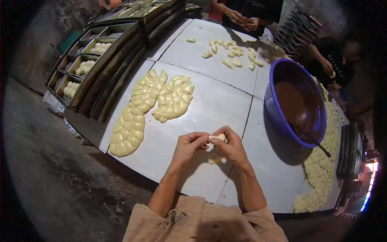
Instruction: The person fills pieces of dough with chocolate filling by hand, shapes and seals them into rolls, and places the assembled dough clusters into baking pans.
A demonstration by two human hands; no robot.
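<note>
Between my hands, above the near part of the white tiled table (209, 111), is a small pale piece of dough (218, 137). My left hand (190, 144) pinches its left end with thumb and fingertips. Around its other side curl the fingers of my right hand (230, 146), the thumb pressed on the dough. Another bit of dough (215, 159) lies on the tabletop just below my hands. Farther left spread flat sheets of dough lumps pressed together, one sheet (128, 131) along the left edge and another (174, 99) beside it.
A blue basin (275, 101) of brown filling with a dark-handled spoon (318, 147) stands at right, beside more dough (322, 169). Stacked metal trays (109, 76) with dough pieces stand at far left. Loose dough pieces (237, 63) lie before a person (246, 20) opposite; another person (330, 66) works at right.
</note>
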